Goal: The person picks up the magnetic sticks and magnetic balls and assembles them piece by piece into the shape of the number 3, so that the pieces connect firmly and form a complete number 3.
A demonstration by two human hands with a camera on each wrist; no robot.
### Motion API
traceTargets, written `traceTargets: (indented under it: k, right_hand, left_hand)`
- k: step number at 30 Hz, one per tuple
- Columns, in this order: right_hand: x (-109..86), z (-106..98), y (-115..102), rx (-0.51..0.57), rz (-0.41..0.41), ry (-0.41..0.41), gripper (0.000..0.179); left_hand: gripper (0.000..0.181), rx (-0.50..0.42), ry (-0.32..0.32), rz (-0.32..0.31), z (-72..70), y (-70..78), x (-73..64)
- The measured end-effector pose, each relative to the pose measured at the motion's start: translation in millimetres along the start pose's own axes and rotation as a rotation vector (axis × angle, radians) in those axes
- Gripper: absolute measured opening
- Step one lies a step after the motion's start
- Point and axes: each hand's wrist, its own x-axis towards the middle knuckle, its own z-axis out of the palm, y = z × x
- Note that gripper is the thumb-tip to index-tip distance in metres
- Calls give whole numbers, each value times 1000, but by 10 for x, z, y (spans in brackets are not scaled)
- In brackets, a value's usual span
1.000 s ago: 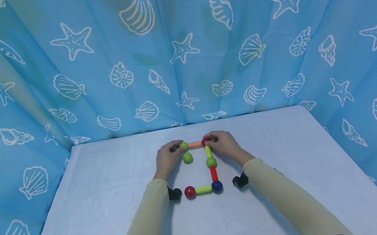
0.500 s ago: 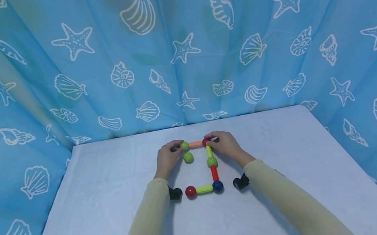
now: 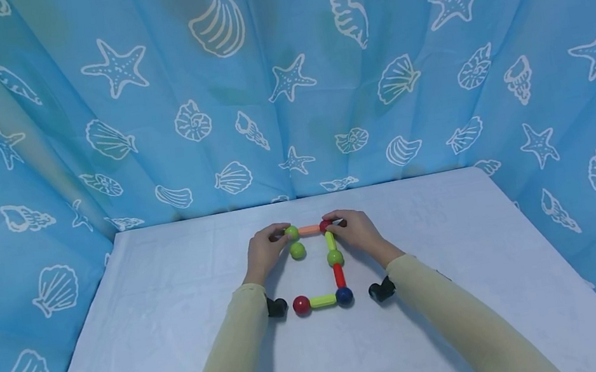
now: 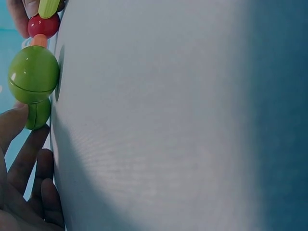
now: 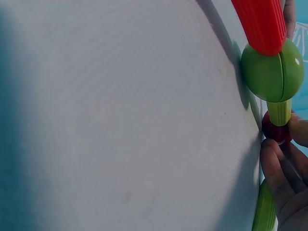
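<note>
My left hand (image 3: 266, 252) pinches a green ball (image 3: 292, 233) at the far left corner of a ball-and-rod figure; thumb and finger meet it in the left wrist view. An orange rod (image 3: 309, 230) runs from that ball to a red ball (image 3: 325, 227), which my right hand (image 3: 358, 228) pinches between thumb and fingers. From the red ball, a lime rod (image 3: 331, 241), a green ball (image 3: 335, 258), a red rod (image 3: 339, 275) and a blue ball (image 3: 345, 296) follow toward me. A loose green ball (image 3: 297, 250) lies just nearer than the left-hand ball.
A lime rod (image 3: 323, 301) joins the blue ball to a nearer red ball (image 3: 302, 305). Black wrist devices (image 3: 277, 307) sit beside both sleeves. Part of another green rod (image 5: 264, 207) shows near the right fingers. The white-covered table (image 3: 185, 357) meets a blue shell-patterned curtain (image 3: 288, 117).
</note>
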Motion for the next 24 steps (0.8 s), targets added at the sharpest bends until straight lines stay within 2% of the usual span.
traceTargets:
  k: [10, 24]
  right_hand:
    - [-53, -21, 24, 4, -2, 5, 33]
    - [-157, -84, 109, -3, -11, 52, 33]
  left_hand:
    - [32, -11, 5, 3, 4, -4, -8]
    - [34, -2, 4, 7, 9, -14, 4]
